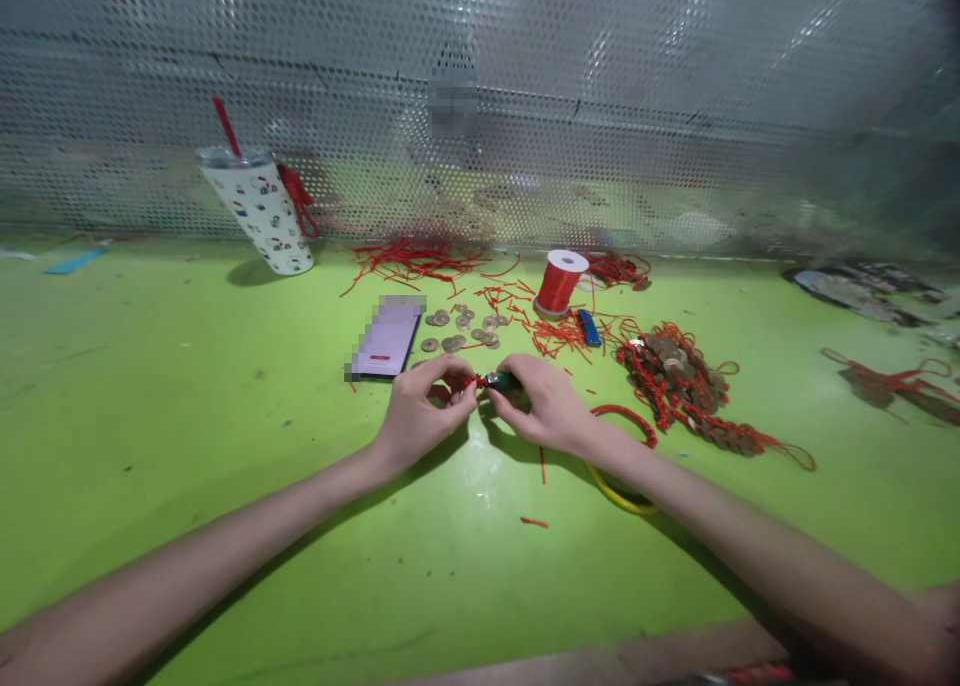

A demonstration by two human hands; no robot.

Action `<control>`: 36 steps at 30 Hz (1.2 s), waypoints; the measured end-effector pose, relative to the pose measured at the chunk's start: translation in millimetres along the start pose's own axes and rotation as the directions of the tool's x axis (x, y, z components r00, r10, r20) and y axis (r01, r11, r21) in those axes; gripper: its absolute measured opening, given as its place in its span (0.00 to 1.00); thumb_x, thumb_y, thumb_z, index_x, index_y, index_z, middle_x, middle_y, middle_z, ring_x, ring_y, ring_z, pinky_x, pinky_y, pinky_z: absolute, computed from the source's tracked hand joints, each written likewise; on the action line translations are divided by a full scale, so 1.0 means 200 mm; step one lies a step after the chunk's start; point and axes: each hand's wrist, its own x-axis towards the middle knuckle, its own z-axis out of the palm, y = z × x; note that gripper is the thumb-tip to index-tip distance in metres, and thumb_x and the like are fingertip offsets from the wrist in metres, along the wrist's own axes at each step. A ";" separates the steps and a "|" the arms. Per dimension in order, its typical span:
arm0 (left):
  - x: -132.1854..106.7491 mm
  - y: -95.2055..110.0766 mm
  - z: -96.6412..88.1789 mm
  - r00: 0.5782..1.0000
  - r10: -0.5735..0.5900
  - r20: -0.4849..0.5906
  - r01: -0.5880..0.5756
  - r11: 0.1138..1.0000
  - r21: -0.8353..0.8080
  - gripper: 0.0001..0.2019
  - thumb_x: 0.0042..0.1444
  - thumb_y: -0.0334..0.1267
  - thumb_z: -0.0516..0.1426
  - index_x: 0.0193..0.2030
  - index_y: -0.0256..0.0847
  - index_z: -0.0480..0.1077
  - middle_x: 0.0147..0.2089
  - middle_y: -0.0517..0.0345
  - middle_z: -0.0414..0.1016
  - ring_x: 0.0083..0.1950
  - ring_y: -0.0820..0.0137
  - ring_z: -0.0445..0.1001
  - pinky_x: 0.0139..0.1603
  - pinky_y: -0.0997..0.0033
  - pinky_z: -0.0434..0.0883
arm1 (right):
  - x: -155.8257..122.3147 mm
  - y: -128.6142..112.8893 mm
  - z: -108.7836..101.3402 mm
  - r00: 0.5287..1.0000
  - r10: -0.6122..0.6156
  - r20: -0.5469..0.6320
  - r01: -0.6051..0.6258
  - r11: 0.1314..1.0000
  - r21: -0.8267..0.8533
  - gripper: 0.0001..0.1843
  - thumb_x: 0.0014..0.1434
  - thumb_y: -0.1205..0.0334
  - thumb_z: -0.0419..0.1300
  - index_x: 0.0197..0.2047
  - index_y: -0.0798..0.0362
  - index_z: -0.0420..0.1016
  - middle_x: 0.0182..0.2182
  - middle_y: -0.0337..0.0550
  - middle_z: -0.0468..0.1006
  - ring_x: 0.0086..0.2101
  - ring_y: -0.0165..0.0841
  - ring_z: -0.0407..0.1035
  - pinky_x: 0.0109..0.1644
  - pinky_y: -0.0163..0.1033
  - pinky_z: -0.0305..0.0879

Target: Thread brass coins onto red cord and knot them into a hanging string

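My left hand (421, 409) is closed in a pinch on a short piece of red cord (472, 380) above the green table (187, 406). My right hand (541, 403) is closed round a small dark green lighter (501, 379), whose tip meets the cord end. The two hands almost touch at the table's middle. Just behind them lie several loose brass coins (459, 331) and a phone (388, 339). A yellow ring and a red ring (622, 456) lie under my right wrist.
A red cord spool (559, 281) and a blue lighter (589, 327) stand behind my right hand. A heap of knotted coin strings (686, 381) lies right. A patterned cup with a red straw (260, 211) stands back left. Perforated metal screen (525, 96) walls the back.
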 end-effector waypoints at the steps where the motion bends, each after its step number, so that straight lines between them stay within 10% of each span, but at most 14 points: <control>1: 0.00 0.00 0.00 1.000 0.001 0.002 -0.001 1.000 0.000 0.01 0.57 0.33 0.60 0.36 0.38 0.74 0.34 0.56 0.79 0.31 0.73 0.76 0.29 0.76 0.76 | 0.00 0.00 0.00 1.000 -0.010 0.001 0.010 1.000 -0.007 0.10 0.64 0.54 0.55 0.36 0.51 0.63 0.29 0.44 0.72 0.30 0.35 0.63 0.35 0.39 0.57; 36: 0.00 -0.02 0.00 1.000 0.029 0.010 -0.029 0.999 0.015 0.02 0.57 0.31 0.60 0.37 0.37 0.74 0.34 0.55 0.79 0.31 0.73 0.76 0.29 0.75 0.75 | -0.01 0.00 0.01 0.998 -0.057 -0.017 0.056 0.998 -0.028 0.10 0.64 0.55 0.55 0.37 0.52 0.64 0.29 0.44 0.72 0.29 0.34 0.63 0.33 0.38 0.56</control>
